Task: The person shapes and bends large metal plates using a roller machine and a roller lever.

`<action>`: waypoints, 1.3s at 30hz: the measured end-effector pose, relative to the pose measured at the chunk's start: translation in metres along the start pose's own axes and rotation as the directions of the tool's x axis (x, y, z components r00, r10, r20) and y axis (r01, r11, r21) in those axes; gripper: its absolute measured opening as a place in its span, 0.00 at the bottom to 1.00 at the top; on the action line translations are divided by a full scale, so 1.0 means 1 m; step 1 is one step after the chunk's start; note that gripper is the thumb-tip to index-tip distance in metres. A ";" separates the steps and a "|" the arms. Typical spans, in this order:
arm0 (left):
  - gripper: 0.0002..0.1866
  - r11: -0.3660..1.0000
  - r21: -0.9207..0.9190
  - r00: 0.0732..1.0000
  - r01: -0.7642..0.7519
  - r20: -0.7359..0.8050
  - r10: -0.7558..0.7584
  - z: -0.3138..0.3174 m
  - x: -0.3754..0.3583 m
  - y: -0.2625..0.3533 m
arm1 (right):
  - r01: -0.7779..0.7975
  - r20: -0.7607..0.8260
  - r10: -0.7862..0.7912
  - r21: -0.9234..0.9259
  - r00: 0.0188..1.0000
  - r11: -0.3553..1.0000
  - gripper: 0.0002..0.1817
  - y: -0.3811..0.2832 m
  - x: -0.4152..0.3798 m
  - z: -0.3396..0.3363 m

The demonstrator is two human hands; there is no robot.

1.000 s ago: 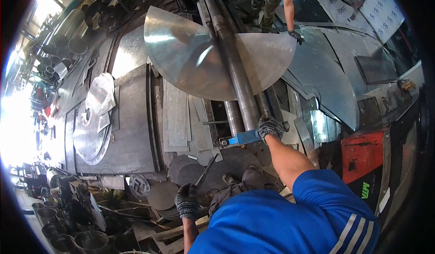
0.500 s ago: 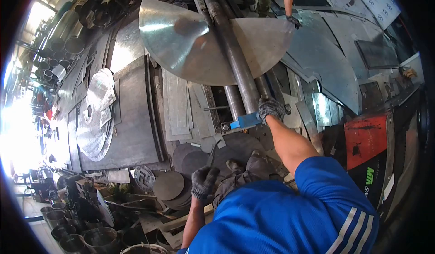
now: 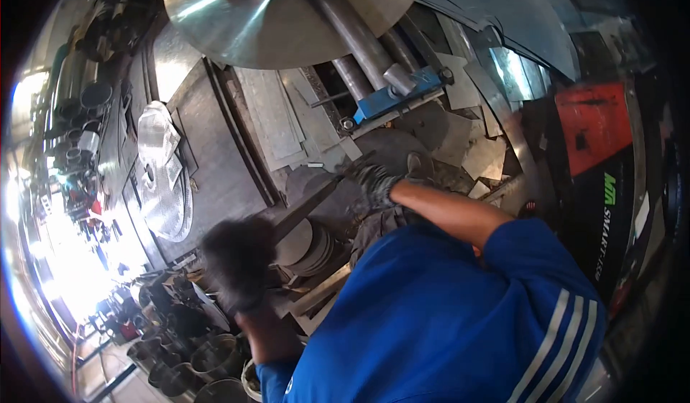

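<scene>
A long dark metal bar (image 3: 307, 206) slants across in front of me, its wider end at my left hand (image 3: 238, 263). That hand wears a dark glove, smeared by motion, and grips the bar. My right hand (image 3: 377, 186), in a grey knit glove, is closed around the bar's far, narrow end; its fingertips are partly hidden. Beyond my hands lies the blue end bracket (image 3: 399, 95) of a rolling machine, with steel rollers (image 3: 352, 33) running away from it. A large round metal sheet (image 3: 248, 26) sits among the rollers.
Flat metal sheets (image 3: 269, 116) and dark discs (image 3: 296, 241) lie on the floor ahead. Perforated round plates (image 3: 159, 180) rest at left on a dark plate. A red and black machine cabinet (image 3: 596, 126) stands at right. Cylinders (image 3: 215, 356) are grouped at lower left.
My right hand has left the blue bracket and come back to the bar. My left hand has swung left and up with the bar. The view has shifted, and the co-worker is out of sight.
</scene>
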State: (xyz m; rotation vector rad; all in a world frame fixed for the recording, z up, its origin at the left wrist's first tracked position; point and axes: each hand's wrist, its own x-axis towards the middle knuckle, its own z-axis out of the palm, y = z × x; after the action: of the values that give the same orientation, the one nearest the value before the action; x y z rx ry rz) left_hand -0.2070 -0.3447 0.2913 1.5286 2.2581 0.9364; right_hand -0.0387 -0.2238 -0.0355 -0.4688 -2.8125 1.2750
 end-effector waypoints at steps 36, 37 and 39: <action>0.21 0.681 -0.684 0.965 -0.262 -0.165 0.205 -0.028 0.053 0.036 | -0.222 -0.365 0.365 0.377 0.856 0.899 0.04 0.068 0.038 -0.038; 0.22 0.680 -0.654 0.943 -0.332 -0.204 0.265 -0.025 0.061 0.049 | -0.203 -0.352 0.416 0.507 0.838 0.838 0.05 0.065 0.030 -0.045; 0.23 0.706 -0.535 0.886 -0.464 -0.256 0.388 -0.008 0.086 0.076 | -0.148 -0.490 0.396 0.468 0.776 0.871 0.07 0.067 0.019 -0.061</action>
State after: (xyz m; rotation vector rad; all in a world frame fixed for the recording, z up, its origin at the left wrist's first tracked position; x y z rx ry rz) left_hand -0.1911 -0.2517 0.3577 1.7300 1.4414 1.7079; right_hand -0.0305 -0.1324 -0.0468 -1.0672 -1.9584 1.4097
